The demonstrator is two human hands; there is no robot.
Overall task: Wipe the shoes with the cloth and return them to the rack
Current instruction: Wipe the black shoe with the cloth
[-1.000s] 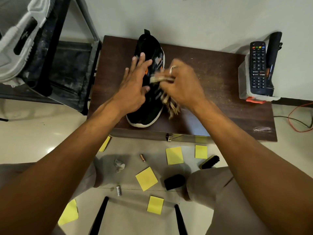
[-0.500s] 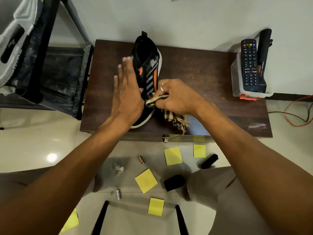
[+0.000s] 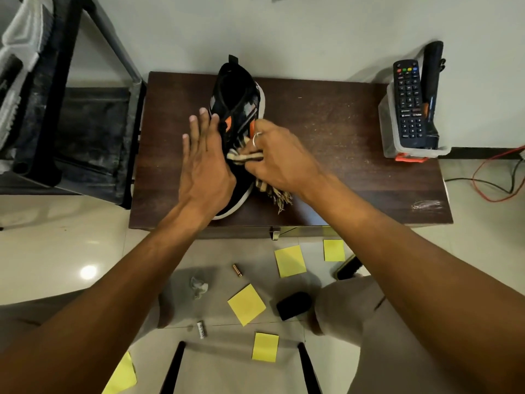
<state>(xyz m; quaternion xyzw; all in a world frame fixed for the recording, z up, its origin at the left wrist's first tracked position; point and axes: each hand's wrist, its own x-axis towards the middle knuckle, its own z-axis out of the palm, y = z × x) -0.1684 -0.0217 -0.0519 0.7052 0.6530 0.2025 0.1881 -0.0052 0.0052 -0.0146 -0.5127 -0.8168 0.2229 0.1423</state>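
Since the left hand (image 3: pixel 203 166) only lies flat against the left side of the shoe (image 3: pixel 237 89), fingers straight and not wrapped round it, a firm stroke could go wrong. The right hand (image 3: pixel 279 160) is clamped on a bunched cloth (image 3: pixel 244 157) pressed to the upper near the stripes. A hard rub toward the left would, I judge, push the shoe against an open palm that can brace but not hold, so it might tip or skid across the bench (image 3: pixel 341 155). The toe sits close to the near edge, so a pull toward the person could carry it off onto the floor. The cloth's loose fringed end trails onto the bench just right of the sole, where pale specks of grit show on the dark wood. Dragged along, it may pick that grit up and smear it back on.

The shoe stands upright on the bench, left of its middle, with the heel far and the toe near. It is black with a woven-looking upper, orange and grey bands across the midfoot, a white sole rim and a pull tab at the heel. How clean it is cannot be told. The rack (image 3: pixel 93 143) stands to the left, apart from the shoe, with a pale shoe (image 3: pixel 22 52) on it at the far left.
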